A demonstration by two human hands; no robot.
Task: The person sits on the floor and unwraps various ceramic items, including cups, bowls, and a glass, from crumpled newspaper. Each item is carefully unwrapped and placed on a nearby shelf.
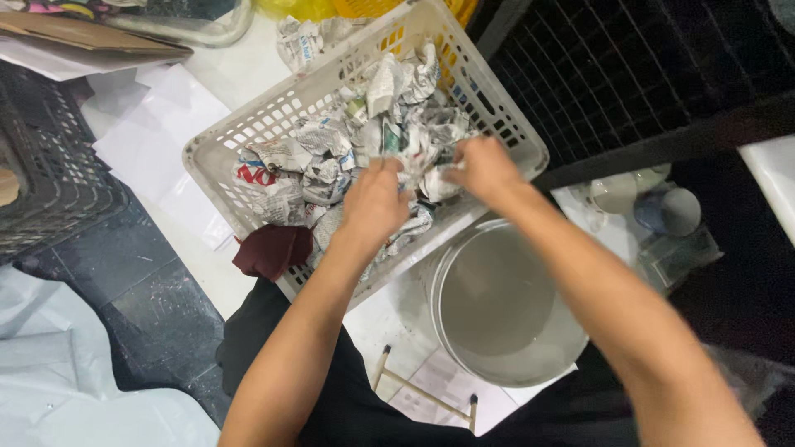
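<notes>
Crumpled newspaper wad [418, 157] sits in our white plastic basket [248, 136], pinched between both hands. Left hand [374, 203] at 7 o'clock of it, fingers closed on it; right hand [484, 170] at 3 o'clock, fingers also gripping. Hands about equally near. Grey bucket [505, 306] lies at 5 o'clock.

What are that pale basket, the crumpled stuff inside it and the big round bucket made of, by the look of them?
The basket looks like moulded plastic, matt off-white, with rows of punched slots in its walls. The crumpled wads that both hands grip look like newspaper: thin, grey, printed, sharply creased. The bucket seems to be smooth grey-white plastic, though coated metal is possible; its inside has a dull sheen.
</notes>
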